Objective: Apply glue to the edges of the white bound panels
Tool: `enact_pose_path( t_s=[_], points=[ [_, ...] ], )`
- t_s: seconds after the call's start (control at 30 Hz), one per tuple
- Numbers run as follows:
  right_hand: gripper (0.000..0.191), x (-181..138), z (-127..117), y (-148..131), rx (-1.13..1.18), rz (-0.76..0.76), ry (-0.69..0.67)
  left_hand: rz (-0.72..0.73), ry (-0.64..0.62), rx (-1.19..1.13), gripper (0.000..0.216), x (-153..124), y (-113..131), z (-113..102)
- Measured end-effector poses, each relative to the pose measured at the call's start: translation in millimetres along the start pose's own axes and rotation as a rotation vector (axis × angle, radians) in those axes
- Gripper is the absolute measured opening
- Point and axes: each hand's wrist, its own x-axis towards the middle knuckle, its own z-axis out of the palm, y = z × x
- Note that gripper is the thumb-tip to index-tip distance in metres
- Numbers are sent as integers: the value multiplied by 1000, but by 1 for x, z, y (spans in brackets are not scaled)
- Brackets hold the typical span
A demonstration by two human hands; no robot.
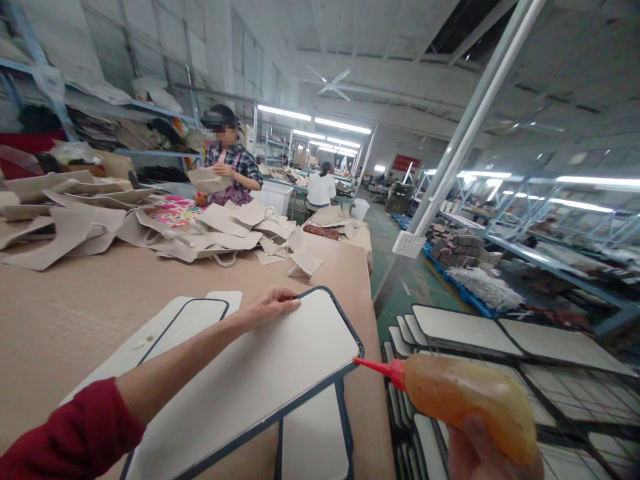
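Note:
My left hand pinches the far edge of a white panel with a dark blue border and rounded corners, holding it tilted above the table. In my right hand is a squeeze glue bottle, amber and translucent, with a red nozzle. The nozzle tip meets the border at the panel's right corner. Below lies another white bordered panel, partly covered. At the left, under my forearm, more white pieces rest on the table, one with a dark outline.
Beige cut pieces with handles are heaped along the far side of the tan table. Behind them a person holds a beige piece. Racks of white panels stand right of the table edge, near a slanted metal post.

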Motion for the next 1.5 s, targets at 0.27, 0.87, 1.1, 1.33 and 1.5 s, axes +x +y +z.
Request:
enact_pose_path(
  t_s=[0.27, 0.87, 1.1, 1.33, 1.5],
  points=[
    [54, 13, 14, 5, 11, -58, 31, -123, 112, -120, 49, 5, 3, 18],
    [53, 18, 10, 18, -20, 18, -145, -144, 195, -141, 39, 20, 3, 31],
    [48, 22, 6, 21, -61, 18, -254, -200, 211, -243, 25, 27, 6, 30],
    [43, 17, 11, 11, -93, 14, -292, -270, 201, -241, 15, 36, 7, 26],
    [47, 10, 12, 2, -116, 22, -321, -293, 195, -228, 12, 41, 7, 24]
  ],
)
